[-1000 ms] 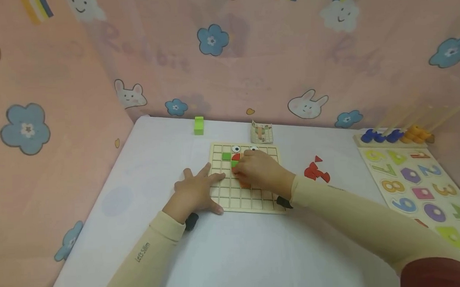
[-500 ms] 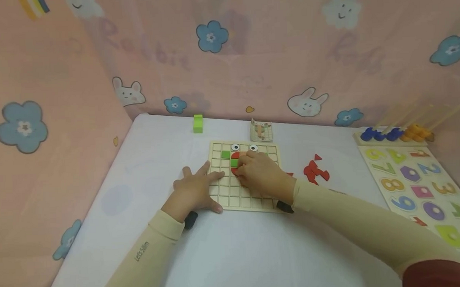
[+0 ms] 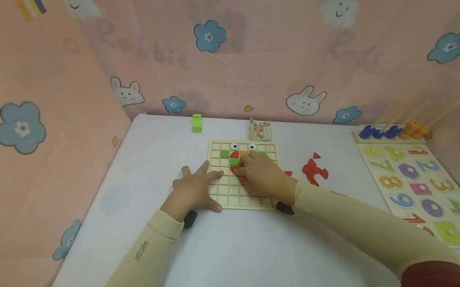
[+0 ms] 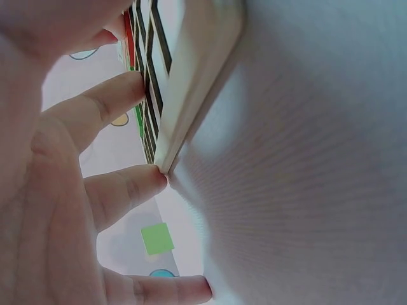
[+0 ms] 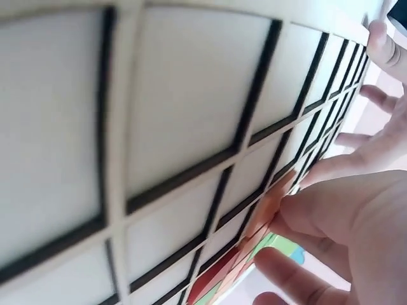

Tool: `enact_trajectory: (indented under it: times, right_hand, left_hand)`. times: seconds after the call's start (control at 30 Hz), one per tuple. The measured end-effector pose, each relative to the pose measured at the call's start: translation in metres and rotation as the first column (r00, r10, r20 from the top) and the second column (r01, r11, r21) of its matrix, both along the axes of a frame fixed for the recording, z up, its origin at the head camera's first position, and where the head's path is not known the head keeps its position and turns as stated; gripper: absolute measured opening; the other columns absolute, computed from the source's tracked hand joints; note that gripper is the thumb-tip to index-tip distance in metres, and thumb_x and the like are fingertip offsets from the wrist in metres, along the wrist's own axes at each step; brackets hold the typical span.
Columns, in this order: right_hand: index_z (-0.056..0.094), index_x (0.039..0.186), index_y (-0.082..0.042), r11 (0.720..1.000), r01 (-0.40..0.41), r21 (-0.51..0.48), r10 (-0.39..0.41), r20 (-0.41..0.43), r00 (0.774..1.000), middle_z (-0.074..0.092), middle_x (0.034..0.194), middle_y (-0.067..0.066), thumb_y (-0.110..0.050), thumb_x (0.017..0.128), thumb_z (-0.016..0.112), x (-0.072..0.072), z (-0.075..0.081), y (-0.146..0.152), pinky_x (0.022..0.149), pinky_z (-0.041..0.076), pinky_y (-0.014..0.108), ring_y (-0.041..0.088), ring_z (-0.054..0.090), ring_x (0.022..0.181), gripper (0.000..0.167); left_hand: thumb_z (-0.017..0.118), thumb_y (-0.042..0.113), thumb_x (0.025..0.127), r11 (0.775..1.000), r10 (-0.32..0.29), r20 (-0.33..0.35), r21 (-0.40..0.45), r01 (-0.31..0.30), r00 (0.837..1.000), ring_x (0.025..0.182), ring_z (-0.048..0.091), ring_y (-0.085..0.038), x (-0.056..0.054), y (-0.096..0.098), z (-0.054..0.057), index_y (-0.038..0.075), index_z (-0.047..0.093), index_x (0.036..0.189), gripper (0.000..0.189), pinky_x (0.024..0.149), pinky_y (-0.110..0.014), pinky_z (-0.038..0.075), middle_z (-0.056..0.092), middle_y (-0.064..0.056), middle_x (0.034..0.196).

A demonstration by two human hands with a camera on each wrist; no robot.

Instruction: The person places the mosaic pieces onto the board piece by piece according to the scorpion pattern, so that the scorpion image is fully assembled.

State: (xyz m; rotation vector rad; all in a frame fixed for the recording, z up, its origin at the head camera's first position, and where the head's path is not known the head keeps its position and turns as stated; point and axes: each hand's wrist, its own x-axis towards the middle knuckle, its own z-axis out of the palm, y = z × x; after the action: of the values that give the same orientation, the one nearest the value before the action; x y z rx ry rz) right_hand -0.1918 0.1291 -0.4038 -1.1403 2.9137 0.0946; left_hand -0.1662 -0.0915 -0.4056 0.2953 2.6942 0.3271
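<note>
A wooden grid board (image 3: 233, 200) lies on the white table, holding two eye pieces (image 3: 234, 146), green squares (image 3: 234, 162) and red and orange pieces. My left hand (image 3: 193, 189) is spread at its left edge, fingertips on the grid and frame, thumb by the near left corner. Over the board's middle, my right hand (image 3: 263, 176) has its thumb and fingers bent together at a rounded red piece (image 3: 232, 170), below a green square. In the right wrist view, the thumb tip meets an orange piece (image 5: 267, 203). My right hand covers much of the pattern.
Loose red pieces (image 3: 312, 170) lie right of the board. Behind it stand a small folded pattern card (image 3: 260, 130) and a light green block (image 3: 196, 123). A number puzzle board (image 3: 400, 184) with blue and orange rings on pegs is at the far right.
My right hand has shifted slightly toward me and right, uncovering the right eye piece and more of the red and green pieces. The left hand stays at the board's edge.
</note>
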Motion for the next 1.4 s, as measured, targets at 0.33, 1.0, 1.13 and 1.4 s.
enact_trajectory:
  times: [0.33, 1.0, 1.13, 1.4]
  right_hand:
    - [0.082, 0.116, -0.017, 0.998, 0.049, -0.041, -0.047, 0.049, 0.998, 0.067, 0.12, 0.004, -0.023, 0.101, 0.068, -0.009, 0.003, 0.001, 0.09, 0.054, 0.039, 0.025, 0.058, 0.106, 0.021]
    - [0.078, 0.12, -0.002, 0.855, 0.51, -0.094, -0.468, 0.284, 0.837, 0.073, 0.122, 0.019, -0.018, 0.101, 0.07, -0.001, 0.018, 0.157, 0.1, 0.05, 0.059, 0.042, 0.058, 0.117, 0.026]
    - [0.081, 0.114, -0.004, 0.849, 0.525, -0.056, -0.486, 0.306, 0.819, 0.075, 0.108, 0.013, -0.015, 0.098, 0.074, 0.007, 0.017, 0.167, 0.088, 0.055, 0.053, 0.035, 0.061, 0.102, 0.021]
    - [0.082, 0.11, -0.002, 0.865, 0.502, 0.022, -0.489, 0.267, 0.83, 0.072, 0.094, 0.007, -0.021, 0.096, 0.079, 0.028, 0.008, 0.156, 0.086, 0.057, 0.05, 0.028, 0.064, 0.088, 0.024]
  left_hand:
    - [0.1, 0.054, 0.064, 1.0, 0.001, 0.003, -0.003, -0.001, 1.0, 0.127, 0.038, -0.044, 0.001, 0.001, 0.002, 0.044, 0.05, 0.158, 0.106, 0.086, -0.062, 0.048, 0.02, -0.005, 0.176]
    - [0.101, 0.05, 0.063, 1.0, 0.021, 0.012, 0.012, -0.022, 1.0, 0.125, 0.038, -0.042, 0.001, 0.002, 0.0, 0.042, 0.051, 0.158, 0.107, 0.087, -0.061, 0.047, 0.02, -0.005, 0.176]
    - [0.101, 0.05, 0.063, 1.0, 0.019, 0.004, 0.015, -0.019, 1.0, 0.125, 0.038, -0.043, 0.002, 0.002, 0.0, 0.042, 0.051, 0.158, 0.107, 0.087, -0.062, 0.047, 0.02, -0.006, 0.176]
    - [0.101, 0.049, 0.064, 0.999, 0.021, 0.007, 0.025, -0.021, 1.0, 0.125, 0.038, -0.043, 0.003, 0.003, 0.001, 0.041, 0.052, 0.158, 0.106, 0.086, -0.06, 0.047, 0.02, -0.006, 0.176]
